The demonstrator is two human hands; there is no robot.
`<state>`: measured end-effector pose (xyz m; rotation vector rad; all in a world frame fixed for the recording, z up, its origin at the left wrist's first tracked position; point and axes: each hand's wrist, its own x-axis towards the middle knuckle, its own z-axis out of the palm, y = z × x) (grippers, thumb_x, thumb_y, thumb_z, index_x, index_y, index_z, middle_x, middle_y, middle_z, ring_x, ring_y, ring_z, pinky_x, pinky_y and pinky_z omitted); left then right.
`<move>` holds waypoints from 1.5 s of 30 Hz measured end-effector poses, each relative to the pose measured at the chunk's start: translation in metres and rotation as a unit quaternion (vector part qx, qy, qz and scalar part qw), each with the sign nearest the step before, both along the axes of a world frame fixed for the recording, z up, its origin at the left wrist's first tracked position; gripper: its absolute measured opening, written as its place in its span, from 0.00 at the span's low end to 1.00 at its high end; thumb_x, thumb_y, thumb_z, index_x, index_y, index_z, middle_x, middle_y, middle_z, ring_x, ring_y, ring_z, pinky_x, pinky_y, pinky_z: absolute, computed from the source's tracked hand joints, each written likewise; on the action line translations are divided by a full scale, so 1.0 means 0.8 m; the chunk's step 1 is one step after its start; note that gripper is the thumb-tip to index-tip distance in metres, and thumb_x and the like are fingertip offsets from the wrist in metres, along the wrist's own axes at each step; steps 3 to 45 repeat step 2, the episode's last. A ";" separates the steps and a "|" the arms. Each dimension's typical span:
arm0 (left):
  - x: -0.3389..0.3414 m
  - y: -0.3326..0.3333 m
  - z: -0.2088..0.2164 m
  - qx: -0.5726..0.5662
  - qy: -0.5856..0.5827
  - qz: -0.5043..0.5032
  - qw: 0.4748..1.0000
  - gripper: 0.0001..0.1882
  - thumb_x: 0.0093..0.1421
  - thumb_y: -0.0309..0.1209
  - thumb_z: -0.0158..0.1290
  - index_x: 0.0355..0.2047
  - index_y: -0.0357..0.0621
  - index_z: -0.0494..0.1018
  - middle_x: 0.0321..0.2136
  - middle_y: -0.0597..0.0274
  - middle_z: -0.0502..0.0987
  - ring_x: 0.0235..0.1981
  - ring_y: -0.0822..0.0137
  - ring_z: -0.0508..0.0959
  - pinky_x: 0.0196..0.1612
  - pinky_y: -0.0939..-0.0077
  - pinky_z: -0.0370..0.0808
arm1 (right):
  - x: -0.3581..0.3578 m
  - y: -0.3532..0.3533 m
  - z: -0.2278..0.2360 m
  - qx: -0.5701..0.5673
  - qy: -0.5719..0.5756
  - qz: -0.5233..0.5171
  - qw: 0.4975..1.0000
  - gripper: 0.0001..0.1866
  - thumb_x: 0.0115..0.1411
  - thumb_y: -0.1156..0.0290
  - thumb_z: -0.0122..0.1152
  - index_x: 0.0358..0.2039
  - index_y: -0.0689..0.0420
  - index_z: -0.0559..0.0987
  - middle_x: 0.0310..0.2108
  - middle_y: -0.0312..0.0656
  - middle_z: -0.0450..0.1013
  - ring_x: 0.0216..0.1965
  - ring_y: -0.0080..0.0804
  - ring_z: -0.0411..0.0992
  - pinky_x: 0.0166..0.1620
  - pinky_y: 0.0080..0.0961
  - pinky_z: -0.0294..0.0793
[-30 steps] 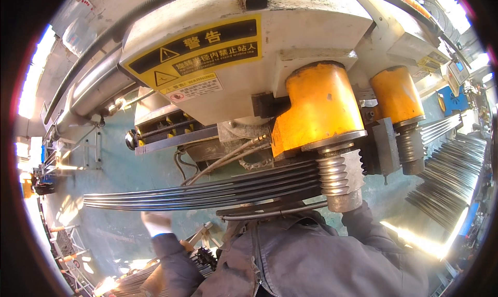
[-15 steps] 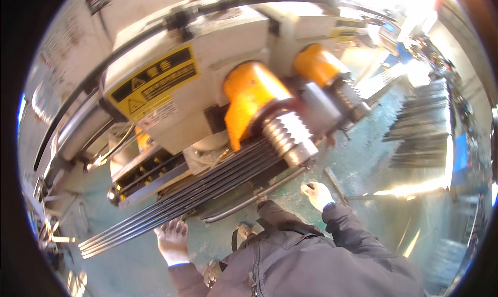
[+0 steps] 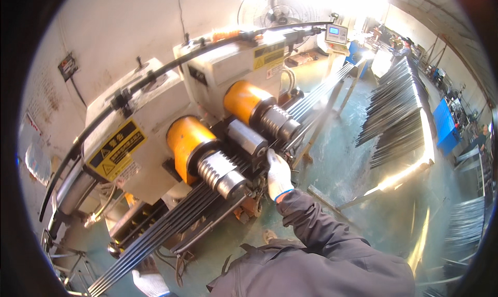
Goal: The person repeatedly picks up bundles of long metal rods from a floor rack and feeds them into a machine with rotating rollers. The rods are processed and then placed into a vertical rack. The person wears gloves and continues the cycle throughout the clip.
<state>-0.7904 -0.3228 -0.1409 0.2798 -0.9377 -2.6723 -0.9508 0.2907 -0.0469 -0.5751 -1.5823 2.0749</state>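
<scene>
Both my hands wear white gloves. My right hand [image 3: 278,175] reaches up to the front end of a grey faceted metal block [image 3: 247,137], its fingers drawn together there; what they grip, if anything, is hidden. On either side of that block sit two orange housings [image 3: 188,140], each with a ridged steel spindle [image 3: 222,174]. A row of several long dark metal rods [image 3: 165,222] runs under the spindles and out to the lower left. My left hand [image 3: 149,283] is low beside the rods' near end, thumb apart, the other fingers partly hidden in shadow.
The pale machine body [image 3: 150,175] carries a yellow-black warning label [image 3: 115,149], and a black hose [image 3: 155,75] arches over it. A rack of many rods [image 3: 392,113] stands at the right, with a blue box [image 3: 446,126] beyond. A small control box [image 3: 336,33] and a person [image 3: 403,51] are farther back.
My view has swung to the right, so the machine sits farther left and lower. My right hand has moved from open space up to the grey block. My left hand appears lower, still beside the rods.
</scene>
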 end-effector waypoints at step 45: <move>-0.006 -0.044 -0.039 -0.041 0.069 -0.067 0.994 0.42 0.76 0.57 0.52 0.81 0.44 0.69 0.79 0.49 0.72 0.79 0.49 0.72 0.86 0.49 0.59 | -0.020 0.010 -0.015 -0.132 0.005 0.027 0.991 0.25 0.83 0.53 0.63 0.63 0.62 0.88 0.54 0.40 0.87 0.55 0.28 0.78 0.65 0.30 0.74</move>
